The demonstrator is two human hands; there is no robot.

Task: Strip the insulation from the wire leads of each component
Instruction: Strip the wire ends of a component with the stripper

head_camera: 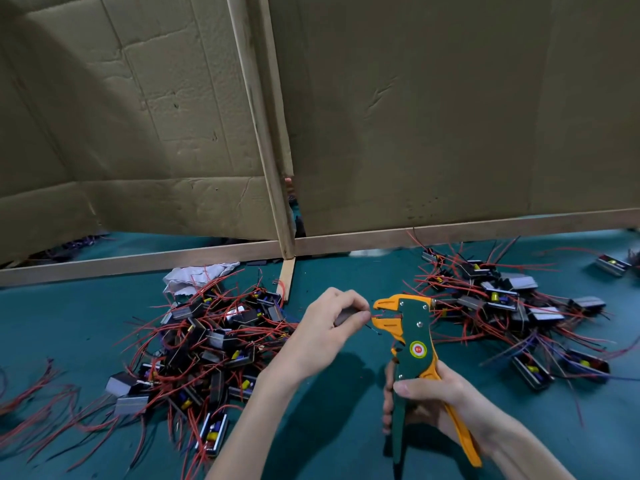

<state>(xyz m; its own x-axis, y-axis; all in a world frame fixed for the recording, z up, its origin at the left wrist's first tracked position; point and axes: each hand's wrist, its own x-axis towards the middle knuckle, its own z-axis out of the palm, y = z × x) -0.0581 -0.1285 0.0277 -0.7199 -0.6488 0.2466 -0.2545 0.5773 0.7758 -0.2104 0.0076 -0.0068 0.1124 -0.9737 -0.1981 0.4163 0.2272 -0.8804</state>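
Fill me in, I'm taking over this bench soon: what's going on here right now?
A person is stripping wires. The left hand pinches a small dark component and holds its wires at the orange mouth of a wire stripper, which the right hand grips by the handles. Similar parts with red wires lie on the green table in a left heap and a right heap. Which heap is finished cannot be told.
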